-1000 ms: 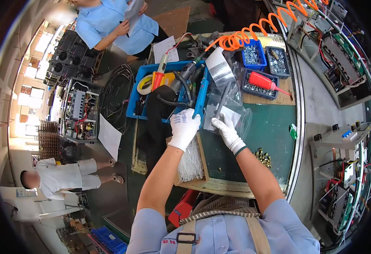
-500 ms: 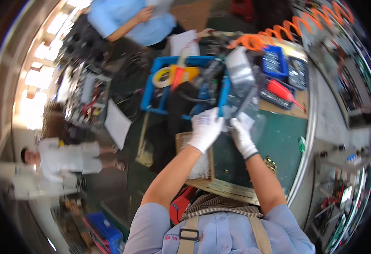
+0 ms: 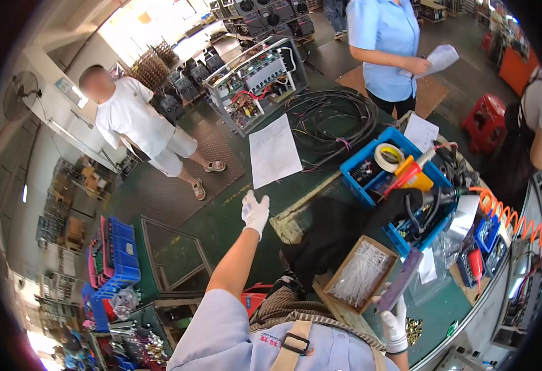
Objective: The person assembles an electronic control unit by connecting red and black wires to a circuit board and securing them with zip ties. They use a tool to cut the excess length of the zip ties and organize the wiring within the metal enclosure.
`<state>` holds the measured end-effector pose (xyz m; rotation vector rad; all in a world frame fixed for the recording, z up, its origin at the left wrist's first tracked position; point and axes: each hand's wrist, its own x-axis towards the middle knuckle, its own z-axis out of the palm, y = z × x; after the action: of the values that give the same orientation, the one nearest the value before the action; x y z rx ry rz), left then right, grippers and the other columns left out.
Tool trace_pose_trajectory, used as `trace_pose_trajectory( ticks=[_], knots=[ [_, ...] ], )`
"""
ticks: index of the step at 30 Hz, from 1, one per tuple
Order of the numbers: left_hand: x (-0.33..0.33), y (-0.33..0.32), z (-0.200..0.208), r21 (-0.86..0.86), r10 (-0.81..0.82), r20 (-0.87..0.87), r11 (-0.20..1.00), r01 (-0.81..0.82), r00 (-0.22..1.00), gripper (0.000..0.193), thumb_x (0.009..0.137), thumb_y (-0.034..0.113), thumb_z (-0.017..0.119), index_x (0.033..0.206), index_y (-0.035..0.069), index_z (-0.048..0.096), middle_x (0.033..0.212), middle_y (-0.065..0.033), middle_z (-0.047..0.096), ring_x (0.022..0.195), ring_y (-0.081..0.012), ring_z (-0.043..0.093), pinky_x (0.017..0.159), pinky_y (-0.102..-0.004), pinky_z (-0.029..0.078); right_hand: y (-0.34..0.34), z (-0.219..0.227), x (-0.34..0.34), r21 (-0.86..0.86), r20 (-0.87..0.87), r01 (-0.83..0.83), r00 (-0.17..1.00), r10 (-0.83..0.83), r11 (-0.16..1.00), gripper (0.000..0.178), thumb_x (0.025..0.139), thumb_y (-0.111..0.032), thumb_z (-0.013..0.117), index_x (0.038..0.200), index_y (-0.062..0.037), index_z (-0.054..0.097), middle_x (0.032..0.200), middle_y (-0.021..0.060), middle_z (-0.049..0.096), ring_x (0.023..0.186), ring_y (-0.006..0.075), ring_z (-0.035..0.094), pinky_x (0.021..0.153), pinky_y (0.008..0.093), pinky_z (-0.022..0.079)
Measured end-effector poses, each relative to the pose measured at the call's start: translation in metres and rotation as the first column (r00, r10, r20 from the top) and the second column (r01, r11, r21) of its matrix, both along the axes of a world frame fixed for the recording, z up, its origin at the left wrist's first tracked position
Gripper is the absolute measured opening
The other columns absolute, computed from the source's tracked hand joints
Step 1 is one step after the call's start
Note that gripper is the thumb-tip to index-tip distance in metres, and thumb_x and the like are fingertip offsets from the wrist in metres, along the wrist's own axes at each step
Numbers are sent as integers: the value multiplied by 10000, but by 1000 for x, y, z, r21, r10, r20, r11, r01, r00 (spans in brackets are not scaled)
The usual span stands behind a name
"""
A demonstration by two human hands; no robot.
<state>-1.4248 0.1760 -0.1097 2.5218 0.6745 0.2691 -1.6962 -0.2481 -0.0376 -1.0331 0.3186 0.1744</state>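
Note:
My left hand (image 3: 255, 211), in a white glove, reaches out over the green surface with thumb and fingers apart and nothing in it. A sheet of paper (image 3: 275, 152) lies just beyond its fingertips. Near the lower right, my gloved right hand (image 3: 394, 323) grips a long, flat purple-grey strip (image 3: 402, 278) that points up and away. Left of that strip sits a cardboard box (image 3: 331, 288) full of thin white pieces, perhaps cable ties. Small brass-coloured parts (image 3: 413, 331) lie beside my right hand.
A blue divided tray (image 3: 350, 166) holds tape and tools. Black cables (image 3: 345, 114) lie coiled beyond the paper, near an opened electrical unit (image 3: 255, 83). An orange coiled hose (image 3: 512, 213) runs along the right. One person (image 3: 141, 120) stands left, another (image 3: 385, 49) ahead.
My view has swung left. My left hand has left the tray's side and stretched out toward the paper. My right hand, formerly close to it, is now apart with the strip.

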Motion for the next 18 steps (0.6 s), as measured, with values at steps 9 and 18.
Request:
trace_pose_trajectory(
  ticks=[9,18],
  knots=[
    [130,121,-136,-663,13,-222,732,-160,975,558,705,392,792,949,-90,654,870,-209,688,654,-269,665,543,-392,529,185,-2,129,0,31,-194,981,194,981,896,758,-265,829,1435,33,324,1169,82,555,1128,257,604,996,377,456],
    [95,573,-18,302,543,-291,833,-463,787,491,839,411,591,1131,25,671,1252,-226,615,1146,-370,605,965,-465,490,378,20,293,134,-4,-478,876,482,868,858,768,-252,831,1418,30,347,1190,52,501,1133,192,587,1001,351,454]
  ],
)
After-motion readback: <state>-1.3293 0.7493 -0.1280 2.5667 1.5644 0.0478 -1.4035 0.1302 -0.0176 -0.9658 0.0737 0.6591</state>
